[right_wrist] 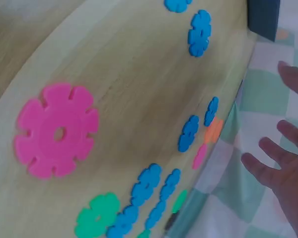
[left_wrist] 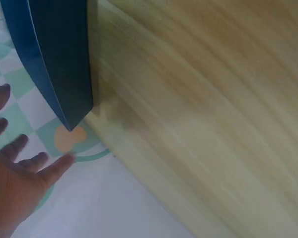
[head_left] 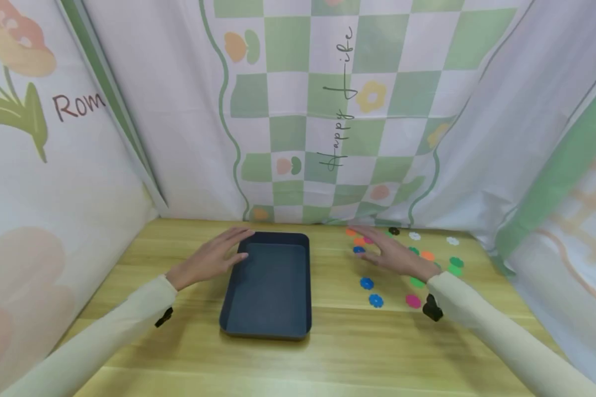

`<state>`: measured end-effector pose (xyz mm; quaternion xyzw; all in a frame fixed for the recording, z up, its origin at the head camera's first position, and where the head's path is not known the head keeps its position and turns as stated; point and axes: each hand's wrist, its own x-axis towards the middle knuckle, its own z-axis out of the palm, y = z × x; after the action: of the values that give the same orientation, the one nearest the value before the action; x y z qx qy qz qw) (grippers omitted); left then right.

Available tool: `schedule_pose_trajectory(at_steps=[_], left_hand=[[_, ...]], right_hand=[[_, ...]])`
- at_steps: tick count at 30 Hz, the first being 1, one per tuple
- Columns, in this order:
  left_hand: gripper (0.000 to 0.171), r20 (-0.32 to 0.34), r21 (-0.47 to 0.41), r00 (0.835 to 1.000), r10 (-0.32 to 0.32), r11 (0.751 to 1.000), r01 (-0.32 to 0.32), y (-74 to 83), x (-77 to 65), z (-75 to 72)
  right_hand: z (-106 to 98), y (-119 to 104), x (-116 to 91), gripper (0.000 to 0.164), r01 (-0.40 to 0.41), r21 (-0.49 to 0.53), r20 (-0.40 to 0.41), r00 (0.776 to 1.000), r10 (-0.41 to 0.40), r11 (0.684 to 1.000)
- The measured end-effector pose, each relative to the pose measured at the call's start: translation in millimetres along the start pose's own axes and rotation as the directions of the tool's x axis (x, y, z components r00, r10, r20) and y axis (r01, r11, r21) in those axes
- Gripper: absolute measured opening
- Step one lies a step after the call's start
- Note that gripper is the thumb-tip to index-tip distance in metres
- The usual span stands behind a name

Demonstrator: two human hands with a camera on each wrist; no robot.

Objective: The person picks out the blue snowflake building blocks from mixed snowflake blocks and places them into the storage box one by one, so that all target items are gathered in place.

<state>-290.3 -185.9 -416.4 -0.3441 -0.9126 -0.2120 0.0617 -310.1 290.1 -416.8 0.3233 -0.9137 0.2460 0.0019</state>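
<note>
A dark rectangular baking tray (head_left: 270, 286) lies on the wooden table, its side wall (left_wrist: 64, 54) large in the left wrist view. Over its upper left rim hovers my left hand (head_left: 216, 256), fingers extended and holding nothing. My right hand (head_left: 394, 253) is above the flower-shaped plastic discs on the right, fingers spread, palm holding nothing. Among these notched discs are a blue one (head_left: 376, 300), a pink one (right_wrist: 57, 130), a green one (right_wrist: 97, 215) and an orange one (head_left: 427, 256). Some discs are hidden under the right hand and forearm.
The wooden table (head_left: 338, 353) ends at a printed curtain (head_left: 328, 110) behind it. More cloth hangs on the left and right sides. White discs (head_left: 452, 241) and a black disc (head_left: 394, 231) lie near the back edge.
</note>
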Motion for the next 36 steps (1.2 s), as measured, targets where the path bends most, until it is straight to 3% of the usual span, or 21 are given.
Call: schedule_pose_trajectory(at_steps=[4,9,11,16,19,23,27,31,35,36], left_hand=[[0.062,0.036,-0.12,0.991,-0.126,0.984,0.129,-2.2,-2.8,2.3],[0.065,0.096,-0.259,0.968,-0.233,0.933,0.251,-3.2,-5.3,6.3],[0.067,0.128,-0.326,0.955,-0.267,0.899,0.294,-3.4,-6.2,8.0],[0.072,0.216,-0.488,0.918,-0.332,0.778,0.396,-3.5,-8.4,13.0],[0.073,0.228,-0.521,0.905,-0.36,0.74,0.426,-3.3,-8.7,17.6],[0.073,0.234,-0.568,0.889,-0.393,0.687,0.453,-2.9,-8.2,24.1],[0.073,0.263,-0.622,0.869,-0.418,0.615,0.484,-2.4,-9.1,25.3],[0.078,0.291,-0.664,0.86,-0.419,0.559,0.497,-0.4,-8.4,20.0],[0.08,0.313,-0.676,0.846,-0.43,0.525,0.517,-0.4,-3.4,17.1],[0.08,0.323,-0.687,0.841,-0.433,0.504,0.524,-0.6,-2.0,17.8]], right_hand=[[-1,10,1,0.074,-0.062,0.154,0.001,0.998,0.063,0.986],[-3,18,1,0.069,-0.142,0.244,0.025,0.99,0.14,0.959],[-3,20,2,0.066,-0.173,0.262,0.036,0.985,0.169,0.95],[1,29,5,0.059,-0.229,0.275,0.049,0.973,0.225,0.934],[4,35,5,0.054,-0.256,0.287,0.047,0.966,0.253,0.923],[9,40,2,0.047,-0.319,0.335,0.065,0.947,0.316,0.887],[16,37,0,0.05,-0.378,0.379,0.099,0.924,0.369,0.844],[19,29,2,0.05,-0.374,0.375,0.079,0.924,0.373,0.848],[22,28,6,0.046,-0.394,0.363,0.037,0.911,0.41,0.844],[23,29,7,0.045,-0.4,0.373,0.028,0.907,0.421,0.837]])
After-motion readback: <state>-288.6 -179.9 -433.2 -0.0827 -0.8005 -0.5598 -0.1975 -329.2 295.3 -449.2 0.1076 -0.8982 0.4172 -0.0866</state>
